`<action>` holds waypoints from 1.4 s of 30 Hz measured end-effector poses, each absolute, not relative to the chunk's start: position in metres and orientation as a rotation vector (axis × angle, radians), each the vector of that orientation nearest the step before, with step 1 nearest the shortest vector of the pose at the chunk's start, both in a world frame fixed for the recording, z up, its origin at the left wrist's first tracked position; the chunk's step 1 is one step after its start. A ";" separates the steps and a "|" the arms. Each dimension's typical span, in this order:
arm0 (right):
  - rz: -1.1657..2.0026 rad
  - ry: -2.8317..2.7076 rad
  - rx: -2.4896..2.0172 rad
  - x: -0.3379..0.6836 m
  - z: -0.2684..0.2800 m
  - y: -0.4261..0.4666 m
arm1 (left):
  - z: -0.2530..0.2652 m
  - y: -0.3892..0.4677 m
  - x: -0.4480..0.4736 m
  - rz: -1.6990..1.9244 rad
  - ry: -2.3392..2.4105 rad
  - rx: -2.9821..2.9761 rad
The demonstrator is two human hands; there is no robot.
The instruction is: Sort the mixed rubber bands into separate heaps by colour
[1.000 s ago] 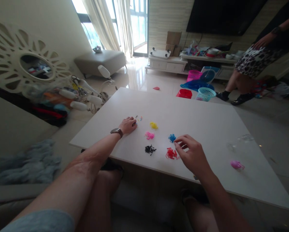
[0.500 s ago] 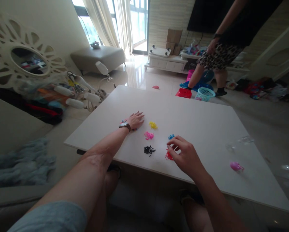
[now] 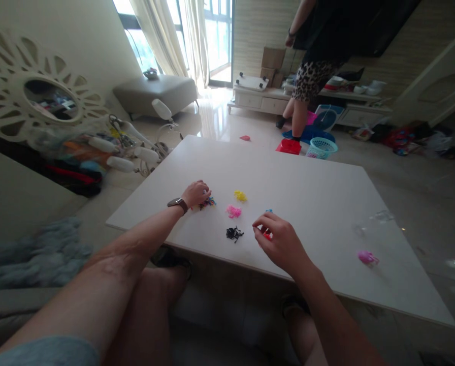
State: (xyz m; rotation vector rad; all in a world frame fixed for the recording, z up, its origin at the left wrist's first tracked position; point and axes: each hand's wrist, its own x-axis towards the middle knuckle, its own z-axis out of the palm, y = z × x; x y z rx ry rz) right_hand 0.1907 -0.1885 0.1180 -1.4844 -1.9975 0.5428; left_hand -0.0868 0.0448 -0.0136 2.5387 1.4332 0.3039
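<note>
My left hand (image 3: 197,193), with a watch on its wrist, is over a mixed-colour pile of small rubber bands (image 3: 208,203) on the white table (image 3: 311,188). Its fingers are curled in, and anything between them is hidden. My right hand (image 3: 281,239) has thumb and fingertips drawn together above red rubber bands (image 3: 267,235), which it partly covers; what it pinches, if anything, does not show. Just behind it peeks a bit of blue bands (image 3: 269,210). Separate heaps of yellow bands (image 3: 240,195), pink bands (image 3: 234,211) and black bands (image 3: 234,234) lie between my hands.
On the table's right are a pink-purple object (image 3: 367,257) and a clear plastic item (image 3: 382,217). Beyond the far edge are a red stool-like item (image 3: 289,147), a turquoise basket (image 3: 322,147) and a standing person (image 3: 315,81). A lamp with white shades (image 3: 121,163) is at left.
My left hand has gone from lying flat with spread fingers to curled, moving left and uncovering the mixed bands. My right hand has shifted slightly left. The other person has moved left.
</note>
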 end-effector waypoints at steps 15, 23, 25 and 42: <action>0.582 -2.057 -1.466 0.193 0.117 -0.187 | -0.015 0.036 -0.103 0.306 1.341 2.477; 0.582 -2.054 -1.462 0.197 0.119 -0.194 | -0.005 0.047 -0.121 0.478 1.646 2.149; 0.580 -2.058 -1.472 0.199 0.118 -0.193 | -0.009 0.046 -0.123 0.374 1.588 2.139; 0.629 -2.086 -1.454 0.199 0.110 -0.192 | 0.002 0.043 -0.146 0.489 1.534 2.157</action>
